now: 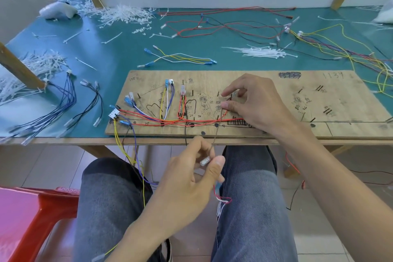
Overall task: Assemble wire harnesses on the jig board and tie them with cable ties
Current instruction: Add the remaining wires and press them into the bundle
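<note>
A wooden jig board with pegs and pen marks lies at the table's front edge. Red wires run along its lower part, with yellow, white and blue wires looped over pegs at the left. My right hand rests on the board's middle, its fingers pinching a thin wire with a clear terminal near a peg. That wire runs down off the board to my left hand, which pinches a clear sleeved terminal below the table edge, above my lap.
A bundle of white cable ties lies behind the board. Loose red, black and yellow wires sprawl at the back and right. Blue and black wire sets lie at the left. Cut tie scraps pile up far left. A red stool stands lower left.
</note>
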Demonstrator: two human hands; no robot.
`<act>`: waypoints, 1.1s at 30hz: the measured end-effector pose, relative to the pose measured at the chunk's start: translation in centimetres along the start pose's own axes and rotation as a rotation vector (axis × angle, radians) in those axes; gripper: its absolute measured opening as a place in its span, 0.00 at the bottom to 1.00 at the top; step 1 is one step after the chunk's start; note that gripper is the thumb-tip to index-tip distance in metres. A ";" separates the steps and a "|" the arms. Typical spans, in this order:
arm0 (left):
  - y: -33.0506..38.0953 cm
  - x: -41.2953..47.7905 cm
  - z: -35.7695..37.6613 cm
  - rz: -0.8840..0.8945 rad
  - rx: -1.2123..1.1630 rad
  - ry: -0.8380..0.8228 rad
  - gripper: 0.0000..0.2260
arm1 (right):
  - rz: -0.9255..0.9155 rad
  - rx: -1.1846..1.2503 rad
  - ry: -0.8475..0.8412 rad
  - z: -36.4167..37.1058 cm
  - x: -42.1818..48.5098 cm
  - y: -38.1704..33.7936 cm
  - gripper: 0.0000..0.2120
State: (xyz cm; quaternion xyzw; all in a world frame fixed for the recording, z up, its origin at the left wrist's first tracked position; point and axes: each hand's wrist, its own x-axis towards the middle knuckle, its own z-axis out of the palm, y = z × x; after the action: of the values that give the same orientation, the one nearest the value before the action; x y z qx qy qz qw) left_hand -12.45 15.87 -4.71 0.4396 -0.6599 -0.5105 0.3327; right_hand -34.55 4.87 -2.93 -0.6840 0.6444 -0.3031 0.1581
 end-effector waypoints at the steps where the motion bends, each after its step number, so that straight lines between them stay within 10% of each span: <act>1: 0.3 0.0 -0.2 -0.043 -0.125 -0.052 0.08 | -0.003 0.003 0.008 0.0 0.0 0.0 0.11; 5: 1.0 0.4 -0.6 -0.160 -0.339 -0.197 0.07 | -0.074 -0.051 0.050 0.4 -0.5 0.1 0.10; 12: -0.5 0.3 -0.5 -0.111 -0.039 -0.266 0.09 | -0.129 -0.081 0.064 0.9 -1.4 0.3 0.07; 20: 1.4 0.7 -0.3 -0.227 -0.557 -0.315 0.11 | -0.192 -0.120 0.073 0.8 -1.8 0.0 0.07; 33: 1.5 -0.8 -1.5 -0.122 -0.287 0.157 0.07 | -0.332 -0.143 -0.115 0.0 -2.4 -0.9 0.10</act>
State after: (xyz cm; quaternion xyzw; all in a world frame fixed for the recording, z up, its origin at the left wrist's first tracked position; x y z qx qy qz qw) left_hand -11.17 16.18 -2.86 0.4655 -0.5240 -0.5830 0.4110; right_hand -33.80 7.28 -2.91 -0.8067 0.5323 -0.2390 0.0934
